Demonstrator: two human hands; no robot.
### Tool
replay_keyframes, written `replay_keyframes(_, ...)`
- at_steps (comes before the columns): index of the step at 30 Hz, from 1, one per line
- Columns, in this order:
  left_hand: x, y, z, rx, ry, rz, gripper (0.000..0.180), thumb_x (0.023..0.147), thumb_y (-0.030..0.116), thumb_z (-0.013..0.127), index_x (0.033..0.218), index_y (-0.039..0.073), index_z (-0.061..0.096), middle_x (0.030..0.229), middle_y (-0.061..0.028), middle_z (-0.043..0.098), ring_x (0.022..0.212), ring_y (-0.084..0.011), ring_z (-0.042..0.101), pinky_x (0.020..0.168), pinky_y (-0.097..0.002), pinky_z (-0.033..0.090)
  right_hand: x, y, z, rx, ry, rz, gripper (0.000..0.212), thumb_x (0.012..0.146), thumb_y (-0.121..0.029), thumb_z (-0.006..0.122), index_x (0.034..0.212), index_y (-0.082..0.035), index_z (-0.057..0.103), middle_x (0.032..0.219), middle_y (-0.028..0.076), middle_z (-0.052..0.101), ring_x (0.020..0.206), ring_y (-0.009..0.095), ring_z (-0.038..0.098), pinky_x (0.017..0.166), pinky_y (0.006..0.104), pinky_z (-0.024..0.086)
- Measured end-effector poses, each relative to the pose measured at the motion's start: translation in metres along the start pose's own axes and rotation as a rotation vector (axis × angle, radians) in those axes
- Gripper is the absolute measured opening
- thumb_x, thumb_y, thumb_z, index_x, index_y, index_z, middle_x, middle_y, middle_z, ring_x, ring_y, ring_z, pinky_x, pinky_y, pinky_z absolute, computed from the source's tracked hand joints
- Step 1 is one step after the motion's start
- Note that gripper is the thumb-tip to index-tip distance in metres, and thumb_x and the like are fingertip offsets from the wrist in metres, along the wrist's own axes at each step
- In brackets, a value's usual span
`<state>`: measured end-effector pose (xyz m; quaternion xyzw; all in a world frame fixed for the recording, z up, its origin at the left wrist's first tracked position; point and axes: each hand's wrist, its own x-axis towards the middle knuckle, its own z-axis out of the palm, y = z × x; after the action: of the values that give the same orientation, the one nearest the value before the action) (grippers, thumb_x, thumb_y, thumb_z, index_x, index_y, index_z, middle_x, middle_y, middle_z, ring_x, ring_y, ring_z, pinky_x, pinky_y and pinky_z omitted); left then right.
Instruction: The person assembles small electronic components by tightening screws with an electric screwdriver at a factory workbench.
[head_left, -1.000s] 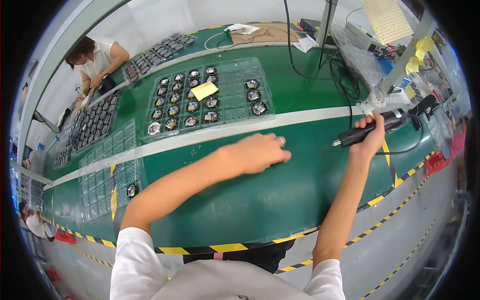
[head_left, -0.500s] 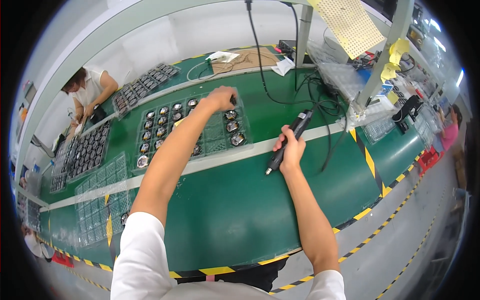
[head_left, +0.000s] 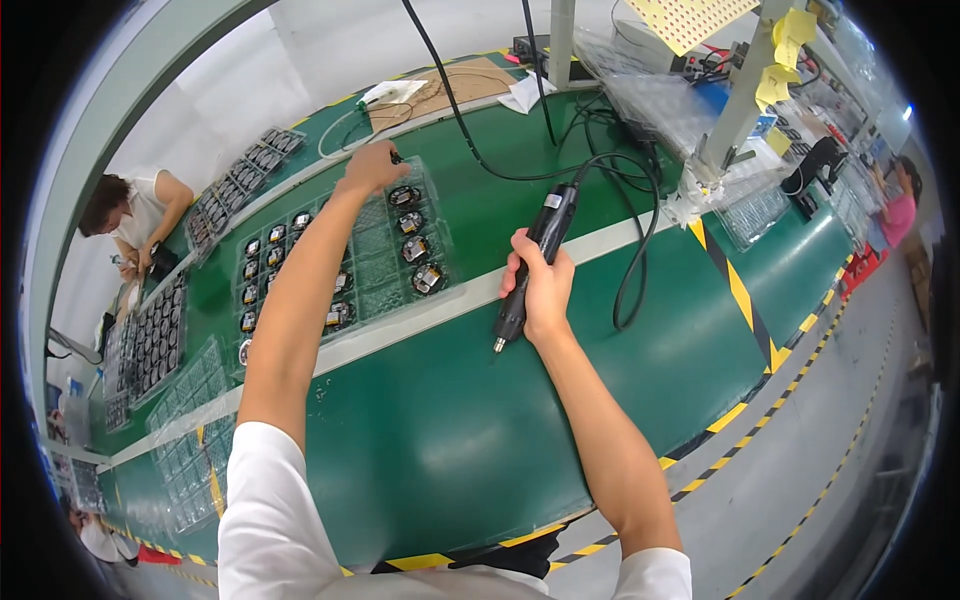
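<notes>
My left hand [head_left: 374, 166] reaches to the far right part of a clear plastic tray [head_left: 385, 268]. Its fingers are closed at a small dark part [head_left: 397, 158], mostly hidden by the hand. Several round black parts with silver and yellow faces, such as this one [head_left: 428, 279], sit in the tray's pockets; a column of pockets beside them is bare. My right hand [head_left: 545, 285] is wrapped around a black electric screwdriver [head_left: 551, 222], held over the green bench [head_left: 450, 430] with its silver tip pointing down toward me. A cable runs from its top end.
A pale rail [head_left: 480, 290] crosses the bench. Black cables [head_left: 645, 185] lie behind the screwdriver, near a metal post [head_left: 735, 125]. Empty clear trays [head_left: 190, 430] and filled ones [head_left: 155, 325] stand at left, where another person [head_left: 135, 215] works.
The view has shifted, so the tray and bench lie further left in it. My left hand stays at the tray's far part. The screwdriver has tipped slightly more upright in my right hand.
</notes>
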<state>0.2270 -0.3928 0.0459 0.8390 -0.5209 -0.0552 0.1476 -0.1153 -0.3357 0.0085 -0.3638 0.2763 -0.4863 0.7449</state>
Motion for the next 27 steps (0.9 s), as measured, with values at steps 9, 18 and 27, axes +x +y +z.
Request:
replay_keyframes(9, 0.006, -0.006, 0.001, 0.106, 0.075, 0.042, 0.06, 0.092, 0.05, 0.067, 0.097, -0.009, 0.066, 0.084, -0.021, 0.073, 0.058, -0.0306, 0.07, 0.061, -0.0431, 0.059, 0.002, 0.0, 0.002, -0.007, -0.014, -0.003, 0.028, 0.091, -0.02, 0.067, 0.106, 0.001, 0.056, 0.07, 0.006, 0.056, 0.049, 0.016, 0.053, 0.045, 0.0311, 0.046)
replay_keyframes(18, -0.021, -0.044, -0.002, 0.373, 0.207, 0.009, 0.071, 0.096, 0.063, 0.051, 0.093, -0.005, 0.072, 0.099, -0.0261, 0.072, 0.098, -0.0426, 0.068, 0.082, -0.0511, 0.056, 0.0, -0.001, 0.004, -0.001, 0.005, -0.003, 0.024, 0.091, -0.017, 0.068, 0.101, 0.001, 0.057, 0.067, 0.006, 0.056, 0.046, 0.016, 0.054, 0.043, 0.031, 0.046)
replay_keyframes(27, -0.049, -0.043, -0.002, 0.319, 0.088, 0.1, 0.064, 0.099, 0.055, 0.052, 0.097, -0.007, 0.069, 0.103, -0.028, 0.069, 0.097, -0.0457, 0.067, 0.083, -0.0519, 0.056, -0.001, -0.003, 0.002, -0.071, -0.001, 0.011, 0.03, 0.091, -0.023, 0.067, 0.106, 0.001, 0.056, 0.072, 0.007, 0.056, 0.052, 0.015, 0.054, 0.047, 0.0317, 0.046)
